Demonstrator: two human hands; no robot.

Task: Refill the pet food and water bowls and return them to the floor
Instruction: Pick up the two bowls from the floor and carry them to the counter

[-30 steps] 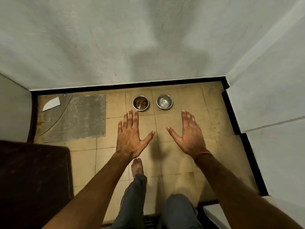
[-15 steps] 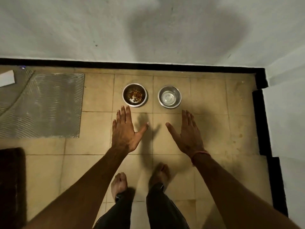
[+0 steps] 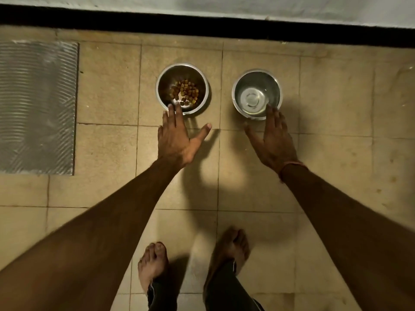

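Your bare feet (image 3: 155, 263) are standing on the tiled floor (image 3: 336, 108), with a ribbed grey mat (image 3: 36, 106) lying well left. Both hands have come closer: the left hand (image 3: 175, 140) and right hand (image 3: 274, 142) are spreading flat, fingers overlapping the kibble bowl (image 3: 182, 88) and water bowl (image 3: 257, 94), which are sitting near the black skirting (image 3: 202, 21).

Both hands are nearer the bowls than half a second ago. The left hand (image 3: 174, 140), fingers straight and thumb spread, now overlaps the near rim of the food bowl (image 3: 182, 88); earlier it sat short of it. The right hand (image 3: 275, 140) likewise now reaches the near rim of the water bowl (image 3: 256, 94). The bare feet (image 3: 153, 264) have stepped forward.
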